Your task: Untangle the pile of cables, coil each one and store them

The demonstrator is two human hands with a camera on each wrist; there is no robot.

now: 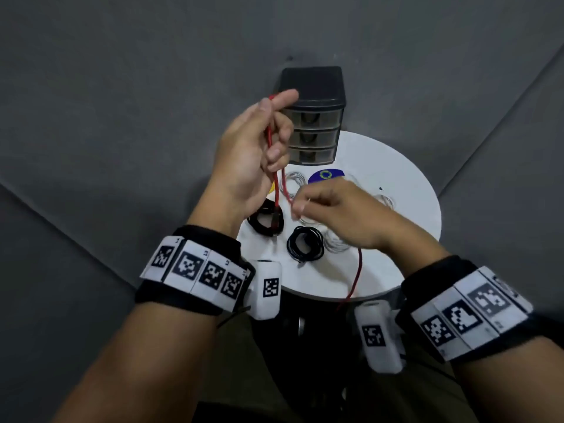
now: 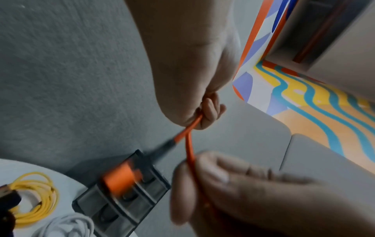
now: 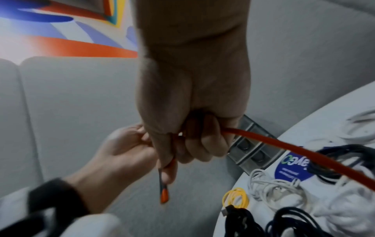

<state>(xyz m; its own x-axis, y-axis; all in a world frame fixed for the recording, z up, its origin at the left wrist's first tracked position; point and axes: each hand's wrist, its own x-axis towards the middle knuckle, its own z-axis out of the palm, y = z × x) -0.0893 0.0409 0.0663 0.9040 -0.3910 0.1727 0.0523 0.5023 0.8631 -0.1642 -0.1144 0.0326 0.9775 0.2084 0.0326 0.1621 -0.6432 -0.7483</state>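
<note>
Left hand: my left hand [image 1: 250, 154] is raised just in front of the drawer unit [image 1: 312, 117]; its fingers are curled round the red cable [image 1: 276, 190], which is folded over near the thumb, so two strands hang down from the fist
Right hand: my right hand [image 1: 332, 215] is lower, toward me from the drawer unit; thumb and fingers are closed on the same red cable in a pinch
Red cable: beyond the right hand it runs across the tabotop [image 1: 406, 184] and drops over the edge nearest to me; its plug end [image 1: 276, 222] hangs free under the left hand
Other cables: two black coils [image 1: 305, 244] lie on the tabletop on my side of the drawer unit; white cables [image 1: 293, 181] lie just in front of it; a yellow coil [image 3: 236, 198] lies beside them
Step in hand: I judge I am starting to coil the red cable
How to do it well: I should keep the left grip firm and feed even loops with the right hand; I should let the cable slide through the pinch without twist; the tail may catch on the coils, so I should lift it clear
Storage: all three drawers look closed; no cable looks stored yet
</note>
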